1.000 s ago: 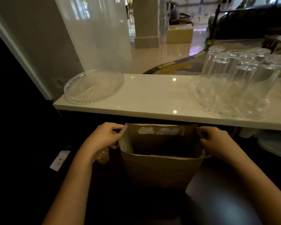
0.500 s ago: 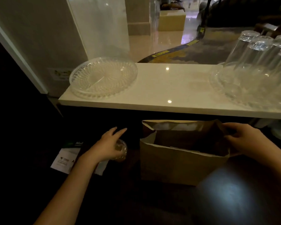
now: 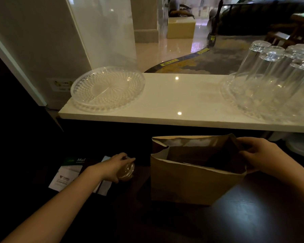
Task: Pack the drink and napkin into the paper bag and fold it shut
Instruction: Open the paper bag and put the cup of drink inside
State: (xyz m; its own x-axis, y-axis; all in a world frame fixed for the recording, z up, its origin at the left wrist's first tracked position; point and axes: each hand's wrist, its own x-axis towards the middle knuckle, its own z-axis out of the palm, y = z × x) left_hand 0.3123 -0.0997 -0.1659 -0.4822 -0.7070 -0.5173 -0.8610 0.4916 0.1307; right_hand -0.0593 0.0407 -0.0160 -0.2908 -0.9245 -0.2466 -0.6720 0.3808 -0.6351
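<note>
Between the hands, a paper bag (image 3: 191, 183) stands open; right hand (image 3: 263, 158) grips its rim, keeping it spread, while left hand (image 3: 112, 166) closes around the drink (image 3: 127, 171) for lifting.

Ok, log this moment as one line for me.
stage: picking up drink | left hand: closed around drink cup | right hand: holding paper bag rim open | drink: outside bag, left of it

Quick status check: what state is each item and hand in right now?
paper bag: upright, mouth open, unfolded
drink: lidded, outside the bag, on the dark counter
left hand: closed around the drink
right hand: gripping the bag's right rim
glasses: upside down on a tray
glass plate: empty
</note>
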